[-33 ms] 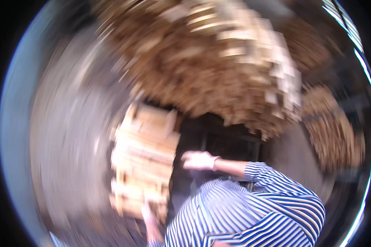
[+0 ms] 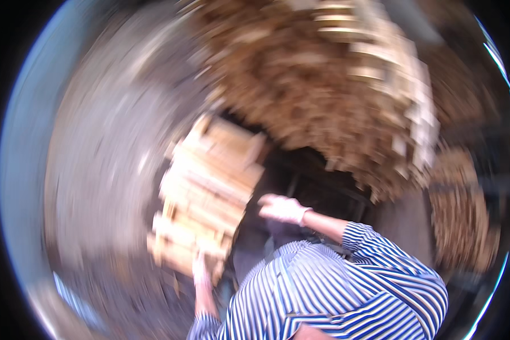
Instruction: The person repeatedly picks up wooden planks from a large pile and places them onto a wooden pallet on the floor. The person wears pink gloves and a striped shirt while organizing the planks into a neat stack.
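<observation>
My left hand (image 2: 201, 268), in a pale glove, is at the near end of a stack of light wooden boards (image 2: 208, 187). It overlaps the boards in the picture, and whether it grips one I cannot make out. In front of my body hangs my right hand (image 2: 282, 209), gloved in white with fingertips bare, pointing left toward the stack. A dark gap lies between it and the boards. Its fingers are smeared by motion, and no held thing shows.
A large heap of wood pieces (image 2: 317, 85) rises ahead, close beyond the board stack. Another wood stack (image 2: 459, 215) stands at the right. Grey floor (image 2: 113, 147) stretches to the left, toward a bluish wall (image 2: 25, 153).
The whole view has turned, so the board stack and the heap appear shifted right and tilted clockwise. My left hand shows slightly higher, still at the stack's near end.
</observation>
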